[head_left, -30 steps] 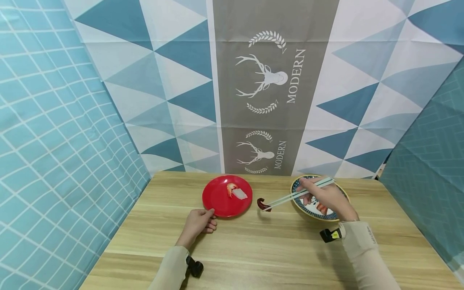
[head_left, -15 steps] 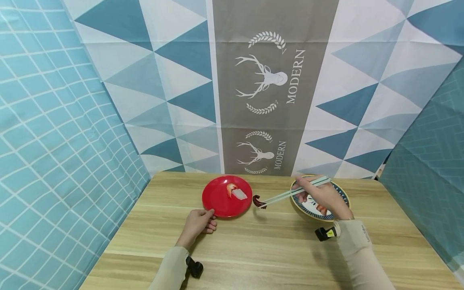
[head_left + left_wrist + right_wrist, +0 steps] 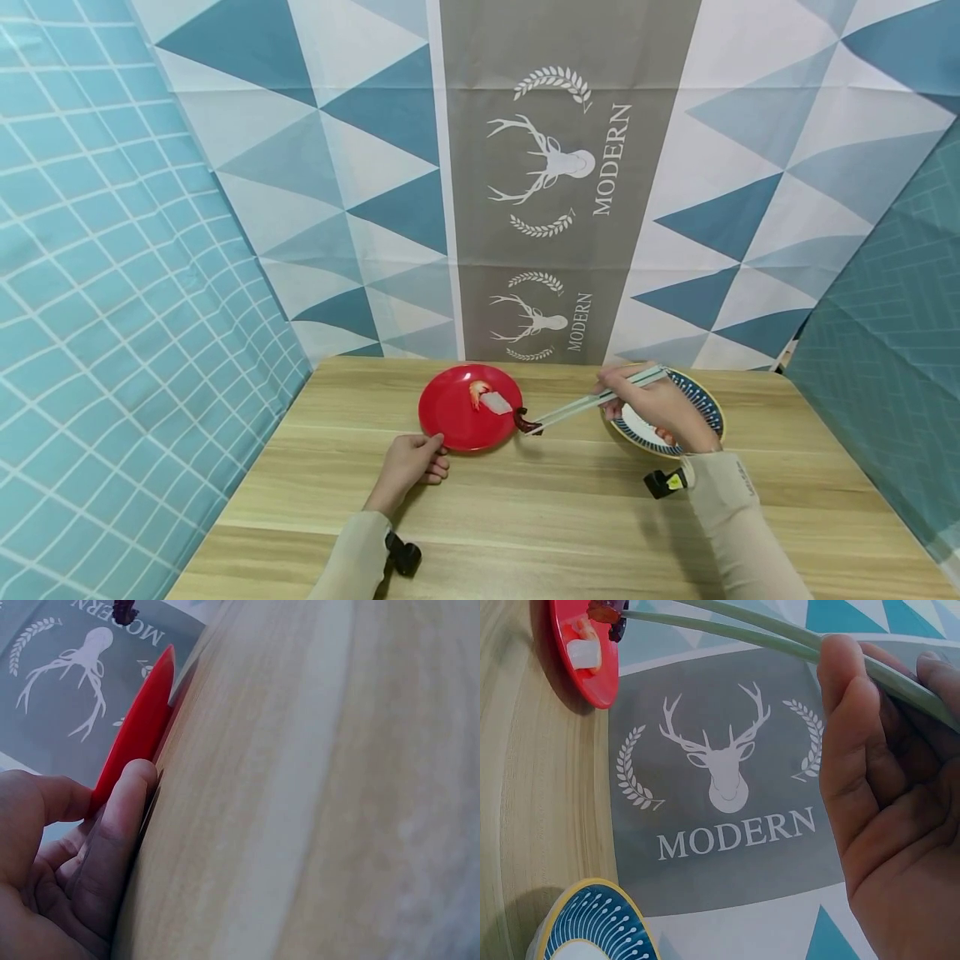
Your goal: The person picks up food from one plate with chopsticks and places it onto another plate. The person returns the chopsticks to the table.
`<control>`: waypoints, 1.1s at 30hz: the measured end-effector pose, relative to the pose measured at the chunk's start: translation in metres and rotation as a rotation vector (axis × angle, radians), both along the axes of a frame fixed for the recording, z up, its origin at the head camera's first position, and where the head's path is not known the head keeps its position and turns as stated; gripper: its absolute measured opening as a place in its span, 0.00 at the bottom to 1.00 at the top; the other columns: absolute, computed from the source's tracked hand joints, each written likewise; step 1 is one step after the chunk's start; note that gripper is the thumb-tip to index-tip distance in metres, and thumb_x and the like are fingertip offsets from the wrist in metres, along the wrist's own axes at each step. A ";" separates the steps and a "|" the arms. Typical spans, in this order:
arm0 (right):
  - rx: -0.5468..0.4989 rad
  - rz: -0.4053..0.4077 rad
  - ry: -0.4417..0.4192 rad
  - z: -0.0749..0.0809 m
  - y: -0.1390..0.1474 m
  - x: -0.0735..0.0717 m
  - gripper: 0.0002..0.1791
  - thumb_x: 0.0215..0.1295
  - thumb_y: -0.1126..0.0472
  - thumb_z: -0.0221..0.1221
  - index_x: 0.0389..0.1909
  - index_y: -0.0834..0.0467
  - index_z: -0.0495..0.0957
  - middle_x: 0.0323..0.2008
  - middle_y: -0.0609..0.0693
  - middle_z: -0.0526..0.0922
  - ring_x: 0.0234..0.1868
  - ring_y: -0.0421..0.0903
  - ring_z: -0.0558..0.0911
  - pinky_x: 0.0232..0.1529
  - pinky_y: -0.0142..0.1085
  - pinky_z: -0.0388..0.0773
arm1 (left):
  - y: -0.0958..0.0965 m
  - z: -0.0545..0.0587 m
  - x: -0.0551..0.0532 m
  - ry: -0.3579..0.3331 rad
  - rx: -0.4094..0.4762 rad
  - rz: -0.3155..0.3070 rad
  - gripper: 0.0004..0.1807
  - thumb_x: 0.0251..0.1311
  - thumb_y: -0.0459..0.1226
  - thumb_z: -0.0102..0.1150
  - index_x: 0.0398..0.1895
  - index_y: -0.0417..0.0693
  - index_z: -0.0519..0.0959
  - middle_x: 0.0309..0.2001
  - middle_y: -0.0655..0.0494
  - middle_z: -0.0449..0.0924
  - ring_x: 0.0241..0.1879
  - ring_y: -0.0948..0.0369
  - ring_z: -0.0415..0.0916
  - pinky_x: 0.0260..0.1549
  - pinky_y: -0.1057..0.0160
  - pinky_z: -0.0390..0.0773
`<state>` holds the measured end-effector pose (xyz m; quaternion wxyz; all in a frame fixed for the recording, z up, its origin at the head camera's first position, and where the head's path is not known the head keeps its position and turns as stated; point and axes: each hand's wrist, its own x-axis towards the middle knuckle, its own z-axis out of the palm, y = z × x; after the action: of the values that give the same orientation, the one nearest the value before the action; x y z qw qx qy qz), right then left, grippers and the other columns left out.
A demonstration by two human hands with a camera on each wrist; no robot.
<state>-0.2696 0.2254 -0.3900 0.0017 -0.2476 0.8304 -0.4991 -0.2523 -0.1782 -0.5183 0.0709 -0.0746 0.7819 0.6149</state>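
My right hand (image 3: 663, 407) holds a pair of pale green chopsticks (image 3: 581, 406) that slant down to the left. Between their tips is a dark reddish-brown curled piece (image 3: 527, 423), like an octopus tentacle, overlapping the right rim of a red plate (image 3: 447, 421) in the head view. A peeled shrimp (image 3: 477, 392) and a flat white slice (image 3: 496, 402) lie on that plate. At the plate's near left rim, my left hand (image 3: 408, 465) pinches the edge (image 3: 139, 724), thumb on top and fingers beneath in the left wrist view.
Right of the plate stands a blue-and-white patterned bowl (image 3: 707, 406) with a yellow rim, partly under my right hand. An orange-red piece (image 3: 665, 435) lies in it. Patterned cloth walls (image 3: 375, 250) border the wooden table (image 3: 540, 525) at the back and sides.
My right hand has moved left, carrying the tentacle piece in the chopsticks from over the table to the plate's right rim. My left hand stays at the rim.
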 end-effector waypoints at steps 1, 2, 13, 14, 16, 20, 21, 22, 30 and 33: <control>-0.001 0.005 -0.005 0.000 -0.001 0.000 0.21 0.82 0.54 0.50 0.39 0.62 0.87 0.24 0.52 0.86 0.26 0.54 0.86 0.33 0.41 0.87 | 0.000 0.000 0.000 0.001 0.000 0.000 0.20 0.76 0.44 0.56 0.37 0.33 0.84 0.25 0.51 0.85 0.22 0.63 0.83 0.27 0.63 0.88; -0.006 0.011 -0.009 0.000 -0.002 -0.001 0.21 0.82 0.54 0.51 0.39 0.62 0.87 0.24 0.52 0.86 0.26 0.53 0.86 0.33 0.41 0.87 | 0.000 0.000 0.000 0.001 0.001 -0.001 0.20 0.76 0.44 0.56 0.37 0.33 0.84 0.25 0.51 0.85 0.22 0.63 0.83 0.27 0.63 0.88; -0.065 0.050 -0.026 -0.004 -0.014 -0.006 0.19 0.81 0.57 0.53 0.39 0.66 0.87 0.27 0.54 0.88 0.26 0.46 0.87 0.32 0.39 0.88 | 0.001 -0.001 -0.001 0.000 -0.010 0.004 0.20 0.76 0.44 0.55 0.37 0.33 0.84 0.25 0.51 0.85 0.22 0.63 0.83 0.27 0.63 0.88; -0.072 0.062 -0.012 -0.005 -0.015 -0.007 0.18 0.81 0.59 0.53 0.39 0.66 0.87 0.26 0.54 0.88 0.26 0.46 0.87 0.32 0.40 0.88 | 0.001 -0.001 -0.001 0.001 -0.012 0.004 0.21 0.76 0.44 0.55 0.37 0.33 0.84 0.25 0.52 0.85 0.22 0.63 0.83 0.27 0.63 0.88; -0.079 0.082 0.004 -0.007 -0.016 -0.008 0.18 0.80 0.61 0.53 0.38 0.66 0.87 0.26 0.53 0.88 0.25 0.46 0.87 0.31 0.40 0.88 | 0.001 -0.001 -0.001 0.001 -0.012 0.004 0.21 0.76 0.44 0.56 0.37 0.34 0.84 0.25 0.51 0.85 0.22 0.63 0.83 0.27 0.63 0.88; -0.075 0.099 -0.003 -0.008 -0.019 -0.009 0.18 0.80 0.60 0.53 0.38 0.65 0.87 0.26 0.55 0.88 0.26 0.46 0.87 0.32 0.40 0.88 | 0.000 -0.001 -0.001 0.002 -0.009 -0.001 0.21 0.76 0.45 0.56 0.37 0.34 0.84 0.25 0.51 0.85 0.23 0.63 0.84 0.27 0.63 0.88; -0.074 0.100 -0.006 -0.008 -0.019 -0.009 0.18 0.80 0.59 0.53 0.38 0.65 0.87 0.26 0.56 0.88 0.26 0.46 0.87 0.32 0.40 0.87 | 0.000 -0.001 -0.001 0.001 -0.008 -0.001 0.21 0.76 0.45 0.56 0.37 0.34 0.84 0.25 0.51 0.85 0.23 0.63 0.84 0.27 0.63 0.88; -0.076 0.102 -0.005 -0.008 -0.020 -0.009 0.17 0.80 0.60 0.53 0.38 0.65 0.87 0.26 0.57 0.88 0.26 0.46 0.87 0.32 0.40 0.87 | 0.000 -0.001 -0.001 0.001 -0.009 -0.002 0.21 0.76 0.45 0.56 0.37 0.34 0.84 0.25 0.51 0.85 0.23 0.63 0.84 0.27 0.63 0.88; -0.055 0.094 0.001 -0.010 -0.025 -0.010 0.16 0.79 0.59 0.55 0.38 0.63 0.88 0.26 0.51 0.89 0.27 0.49 0.87 0.34 0.39 0.87 | 0.002 0.001 0.001 0.007 -0.006 0.000 0.21 0.76 0.45 0.56 0.36 0.34 0.84 0.25 0.51 0.85 0.22 0.64 0.83 0.26 0.64 0.88; -0.037 0.083 -0.007 -0.009 -0.027 -0.010 0.17 0.79 0.58 0.55 0.38 0.62 0.88 0.28 0.51 0.89 0.28 0.49 0.88 0.38 0.37 0.87 | 0.002 0.002 0.002 0.006 -0.001 0.002 0.21 0.76 0.44 0.56 0.36 0.33 0.84 0.24 0.51 0.85 0.22 0.64 0.83 0.25 0.64 0.88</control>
<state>-0.2796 0.1989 -0.3990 0.0206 -0.2802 0.8099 -0.5149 -0.2500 -0.1759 -0.5160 0.0677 -0.0735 0.7823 0.6148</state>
